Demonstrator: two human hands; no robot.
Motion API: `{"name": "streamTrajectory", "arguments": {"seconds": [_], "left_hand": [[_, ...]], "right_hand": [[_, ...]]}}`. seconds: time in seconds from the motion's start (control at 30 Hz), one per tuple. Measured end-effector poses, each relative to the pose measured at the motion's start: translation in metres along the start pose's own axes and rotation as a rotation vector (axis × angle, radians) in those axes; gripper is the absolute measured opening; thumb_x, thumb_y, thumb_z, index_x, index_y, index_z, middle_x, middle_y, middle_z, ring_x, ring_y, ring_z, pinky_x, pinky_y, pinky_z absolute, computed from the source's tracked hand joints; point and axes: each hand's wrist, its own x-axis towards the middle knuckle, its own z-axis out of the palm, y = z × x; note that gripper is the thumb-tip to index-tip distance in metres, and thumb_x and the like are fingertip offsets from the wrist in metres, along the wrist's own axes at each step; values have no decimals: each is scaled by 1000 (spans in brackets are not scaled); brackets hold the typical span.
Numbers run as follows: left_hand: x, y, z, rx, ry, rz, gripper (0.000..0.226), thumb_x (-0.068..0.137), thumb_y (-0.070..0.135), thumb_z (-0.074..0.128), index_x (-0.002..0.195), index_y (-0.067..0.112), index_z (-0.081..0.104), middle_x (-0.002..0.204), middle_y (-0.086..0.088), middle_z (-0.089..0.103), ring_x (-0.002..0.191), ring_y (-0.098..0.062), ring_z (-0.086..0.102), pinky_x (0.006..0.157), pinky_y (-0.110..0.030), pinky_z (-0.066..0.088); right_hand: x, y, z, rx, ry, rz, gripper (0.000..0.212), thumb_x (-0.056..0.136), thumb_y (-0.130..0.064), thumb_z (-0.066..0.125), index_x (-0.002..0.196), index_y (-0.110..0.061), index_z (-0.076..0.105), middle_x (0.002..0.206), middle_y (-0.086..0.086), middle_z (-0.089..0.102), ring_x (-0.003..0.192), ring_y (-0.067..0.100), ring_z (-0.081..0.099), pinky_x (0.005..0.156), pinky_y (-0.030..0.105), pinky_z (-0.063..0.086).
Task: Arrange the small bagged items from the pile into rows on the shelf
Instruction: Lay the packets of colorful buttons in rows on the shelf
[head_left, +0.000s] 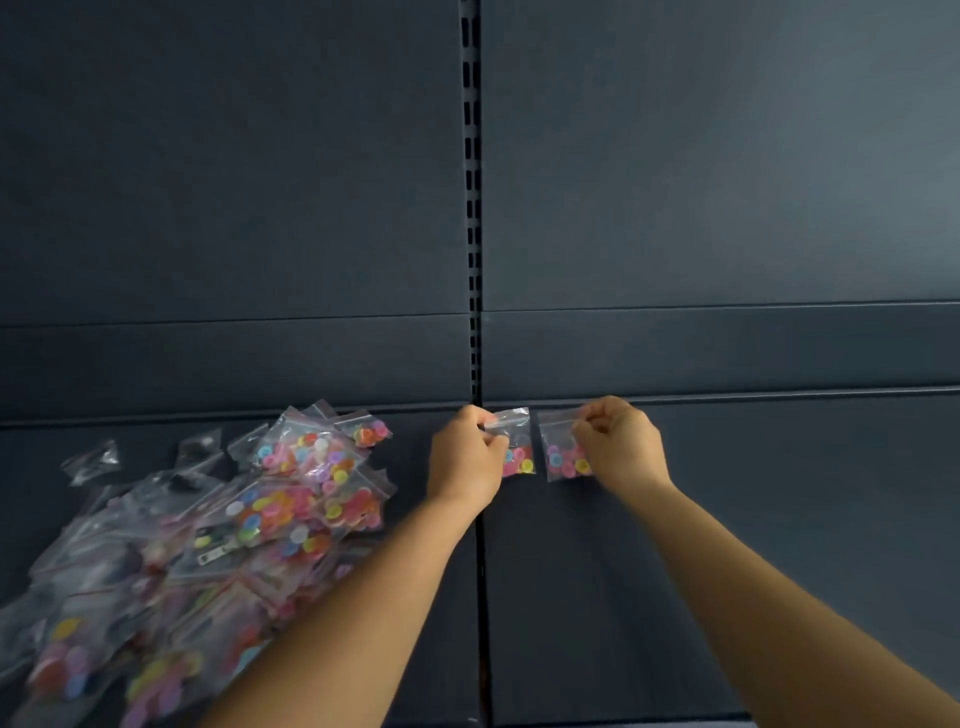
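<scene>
A pile of small clear zip bags (218, 525) filled with colourful buttons covers the left part of the dark shelf (753, 519). My left hand (465, 462) pinches the top of one button bag (517, 447) at the back of the shelf, just right of the centre seam. Beside it, my right hand (618, 447) pinches a second button bag (561, 452). The two bags stand side by side near the back wall, a small gap between them. My hands hide part of each bag.
A slotted upright (471, 208) runs down the dark back panel (727, 156) at the centre. A seam (482, 597) splits the shelf into left and right halves. A few bags with dark contents (195, 452) lie at the pile's far edge.
</scene>
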Motion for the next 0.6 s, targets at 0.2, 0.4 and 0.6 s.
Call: {"name": "streamTrajectory", "arguments": {"seconds": [0.2,0.4,0.6], "left_hand": [[9,-1,17,145,37,-1,36,93,18,56,128,13,48,99,-9,66,80,-20,61,63,-28,46],[2,-4,15,370,87,227,46,92,23,59,135,15,46,128,-2,49,121,-22,39,94,-33,39],[-8,-9,20,470,-112,414,23,97,18,50,108,10,68,116,0,61,111,-19,48,85,-38,47]], "right_hand": [[18,10,8,-31,-90,-27,21,87,-17,55,108,-15,59,95,-4,63,74,10,56,68,24,44],[7,13,2,-276,-99,-315,31,88,-17,58,119,-16,60,122,3,57,112,26,50,85,28,40],[-7,23,0,-486,-216,-520,20,94,-25,53,96,-21,72,111,-5,64,100,20,52,81,30,47]]}}
